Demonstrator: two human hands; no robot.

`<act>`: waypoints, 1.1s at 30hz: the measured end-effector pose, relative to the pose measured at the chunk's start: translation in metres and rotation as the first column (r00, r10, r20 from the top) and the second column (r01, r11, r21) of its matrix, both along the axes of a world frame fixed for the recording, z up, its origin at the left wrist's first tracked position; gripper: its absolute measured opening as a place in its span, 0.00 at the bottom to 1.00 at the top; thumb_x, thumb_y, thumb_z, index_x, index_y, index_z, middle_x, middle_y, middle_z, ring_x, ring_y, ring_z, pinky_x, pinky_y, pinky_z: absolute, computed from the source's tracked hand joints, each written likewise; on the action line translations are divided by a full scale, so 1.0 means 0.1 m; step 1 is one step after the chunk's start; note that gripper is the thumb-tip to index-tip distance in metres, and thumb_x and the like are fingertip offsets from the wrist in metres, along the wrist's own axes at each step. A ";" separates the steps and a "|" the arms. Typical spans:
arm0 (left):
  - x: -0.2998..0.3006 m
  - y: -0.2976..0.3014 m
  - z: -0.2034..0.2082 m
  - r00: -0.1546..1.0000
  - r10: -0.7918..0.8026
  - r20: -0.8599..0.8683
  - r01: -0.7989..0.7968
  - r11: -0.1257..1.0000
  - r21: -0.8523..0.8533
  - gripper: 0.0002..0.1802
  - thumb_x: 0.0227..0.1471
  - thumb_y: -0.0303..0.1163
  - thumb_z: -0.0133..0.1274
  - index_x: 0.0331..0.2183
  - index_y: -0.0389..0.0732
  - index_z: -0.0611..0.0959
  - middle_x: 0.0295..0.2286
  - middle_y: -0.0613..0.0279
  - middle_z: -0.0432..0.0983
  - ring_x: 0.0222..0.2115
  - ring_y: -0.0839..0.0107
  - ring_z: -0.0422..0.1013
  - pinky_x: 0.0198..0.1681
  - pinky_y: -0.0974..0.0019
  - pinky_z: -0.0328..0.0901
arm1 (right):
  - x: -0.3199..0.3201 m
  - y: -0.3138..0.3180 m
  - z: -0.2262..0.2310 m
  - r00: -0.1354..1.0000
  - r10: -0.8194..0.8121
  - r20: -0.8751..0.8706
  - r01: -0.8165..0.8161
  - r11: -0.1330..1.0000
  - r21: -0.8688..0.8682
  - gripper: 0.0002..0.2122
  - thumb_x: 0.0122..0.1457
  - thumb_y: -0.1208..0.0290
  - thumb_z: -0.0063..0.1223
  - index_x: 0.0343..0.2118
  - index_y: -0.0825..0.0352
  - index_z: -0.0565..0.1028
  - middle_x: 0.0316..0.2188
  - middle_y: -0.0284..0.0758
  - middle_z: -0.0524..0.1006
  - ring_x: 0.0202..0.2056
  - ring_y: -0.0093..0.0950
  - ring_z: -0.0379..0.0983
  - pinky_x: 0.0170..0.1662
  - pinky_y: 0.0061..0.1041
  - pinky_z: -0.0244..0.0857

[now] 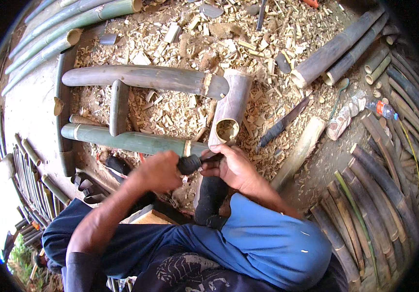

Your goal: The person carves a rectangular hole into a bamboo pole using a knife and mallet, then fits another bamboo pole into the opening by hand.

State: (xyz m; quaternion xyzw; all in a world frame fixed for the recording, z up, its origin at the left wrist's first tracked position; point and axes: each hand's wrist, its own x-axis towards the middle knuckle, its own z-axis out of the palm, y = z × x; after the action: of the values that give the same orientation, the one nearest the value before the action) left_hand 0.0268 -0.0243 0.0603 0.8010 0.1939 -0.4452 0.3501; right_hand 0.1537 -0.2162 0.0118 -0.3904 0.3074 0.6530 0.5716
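Note:
In front of me lies a bamboo frame. A grey upper rail (pixel 136 76) and a green lower rail (pixel 131 140) run side by side, joined by a thick bamboo tube (pixel 237 95) with a round cut hole facing me. My left hand (pixel 157 171), a little blurred, is closed at the black-wrapped handle (pixel 189 165) of a knife, over the lower rail's right end. My right hand (pixel 236 168) pinches the dark blade close to the handle, just below the hole. Fingers hide most of the blade. A short bamboo crosspiece (pixel 119 108) stands between the rails.
Wood shavings (pixel 170 114) cover the ground. Another knife (pixel 283 122) with a wrapped handle lies right of the tube, beside a pale bamboo length (pixel 303 148). Bamboo poles (pixel 338 46) lie at the far right, split pieces (pixel 365 194) nearer, and a plastic bottle (pixel 382 109) among them.

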 end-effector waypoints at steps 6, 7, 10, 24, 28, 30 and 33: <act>-0.09 -1.56 -0.08 0.824 0.565 0.046 -0.566 0.825 -0.007 0.27 0.45 0.41 0.67 0.34 0.25 0.77 0.24 0.40 0.79 0.29 0.41 0.79 0.36 0.49 0.76 | 0.56 -0.30 -0.15 0.724 0.632 0.277 -0.611 0.773 -0.168 0.12 0.63 0.64 0.53 0.38 0.69 0.78 0.34 0.37 0.81 0.28 0.29 0.77 0.27 0.36 0.76; -0.13 -1.55 -0.06 0.835 0.541 0.105 -0.542 0.840 -0.015 0.27 0.43 0.40 0.69 0.32 0.27 0.76 0.23 0.39 0.78 0.28 0.43 0.80 0.33 0.50 0.76 | 0.52 -0.33 -0.14 0.708 0.645 0.288 -0.628 0.761 -0.162 0.12 0.65 0.65 0.51 0.41 0.69 0.78 0.37 0.38 0.81 0.32 0.30 0.78 0.30 0.36 0.78; -0.09 -0.93 0.08 0.992 0.107 0.063 -0.116 0.982 0.150 0.23 0.45 0.39 0.68 0.32 0.31 0.76 0.24 0.44 0.80 0.29 0.50 0.81 0.31 0.53 0.76 | 0.26 -0.26 0.02 0.947 0.207 0.245 -0.217 0.976 0.014 0.11 0.65 0.65 0.50 0.39 0.67 0.78 0.35 0.36 0.80 0.31 0.29 0.77 0.32 0.32 0.76; 0.18 -0.19 0.37 1.000 -0.009 0.027 0.008 0.999 0.042 0.16 0.42 0.33 0.58 0.27 0.26 0.81 0.28 0.34 0.80 0.35 0.41 0.79 0.44 0.46 0.74 | 0.00 -0.19 0.01 0.999 0.013 0.045 -0.016 0.998 0.067 0.14 0.67 0.65 0.48 0.43 0.72 0.77 0.35 0.42 0.81 0.33 0.34 0.81 0.38 0.40 0.80; 0.00 -0.87 0.20 0.966 0.256 0.013 -0.255 0.965 -0.054 0.20 0.45 0.38 0.60 0.32 0.27 0.79 0.29 0.34 0.80 0.34 0.42 0.80 0.43 0.48 0.75 | 0.26 -0.33 -0.11 0.962 0.232 0.145 -0.231 0.973 -0.028 0.13 0.63 0.63 0.51 0.35 0.70 0.79 0.29 0.39 0.81 0.26 0.31 0.78 0.28 0.33 0.76; 0.10 -1.22 0.17 0.901 0.422 -0.101 -0.429 0.901 -0.060 0.25 0.46 0.41 0.64 0.34 0.27 0.78 0.31 0.32 0.80 0.36 0.41 0.80 0.44 0.48 0.74 | 0.41 -0.37 -0.17 0.896 0.375 0.238 -0.373 0.926 -0.054 0.13 0.61 0.63 0.51 0.30 0.68 0.80 0.25 0.36 0.81 0.25 0.28 0.77 0.27 0.30 0.75; 0.06 -1.54 0.09 0.793 0.602 -0.089 -0.608 0.791 -0.065 0.31 0.45 0.43 0.67 0.39 0.24 0.75 0.31 0.29 0.80 0.37 0.36 0.78 0.43 0.46 0.73 | 0.35 -0.42 -0.15 0.765 0.490 0.419 -0.443 0.872 -0.210 0.13 0.59 0.62 0.50 0.26 0.67 0.80 0.22 0.35 0.79 0.23 0.27 0.75 0.26 0.27 0.70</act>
State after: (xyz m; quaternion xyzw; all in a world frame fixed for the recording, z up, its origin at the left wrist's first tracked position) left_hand 0.0332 -0.1781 0.0689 0.6656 0.4307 -0.3433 0.5035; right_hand 0.1885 -0.2580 -0.0036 -0.6250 0.0885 0.6473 0.4272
